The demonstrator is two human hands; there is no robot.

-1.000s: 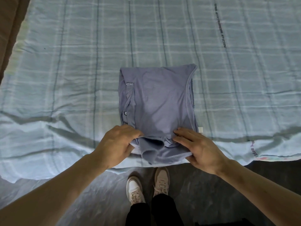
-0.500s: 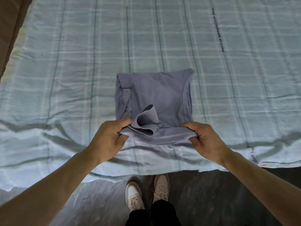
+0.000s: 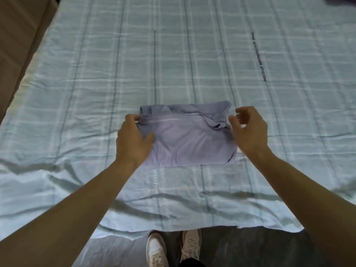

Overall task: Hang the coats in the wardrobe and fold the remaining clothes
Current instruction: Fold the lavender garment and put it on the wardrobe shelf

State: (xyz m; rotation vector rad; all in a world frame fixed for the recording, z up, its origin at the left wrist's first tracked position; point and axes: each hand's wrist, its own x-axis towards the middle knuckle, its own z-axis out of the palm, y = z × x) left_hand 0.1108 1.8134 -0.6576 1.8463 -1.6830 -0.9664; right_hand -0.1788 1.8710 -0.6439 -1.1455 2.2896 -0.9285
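A soft lavender-blue knit shirt (image 3: 189,139) lies folded into a compact rectangle near the front of the bed, its hem laid over toward the far edge, where a stitched seam runs straight across the top layer. The person's left hand (image 3: 133,140) rests on the bundle's left side, fingertips pinching the far-left corner of the hem and the thumb lying across the cloth. The right hand (image 3: 249,130) hovers just beside the right edge, fingers loosely curled and spread, holding nothing; a small ruck of fabric bunches at the corner nearest it.

The shirt sits on a pale blue plaid bedsheet (image 3: 173,60), creased and rumpled along the near edge where it hangs over the mattress. A brown headboard or wall panel (image 3: 17,35) runs along the left. At the far right corner of the bed a scrap of dark purple fabric (image 3: 342,1) is just visible, too cropped to identify. Below, the person's pale sneakers (image 3: 173,249) stand on a dark floor.

This garment looks all but folded, with perhaps the right corner left to smooth flat. No wardrobe, coats or hangers appear in view, so how the hanging stands cannot be judged; the purple scrap may be clothing not yet folded.
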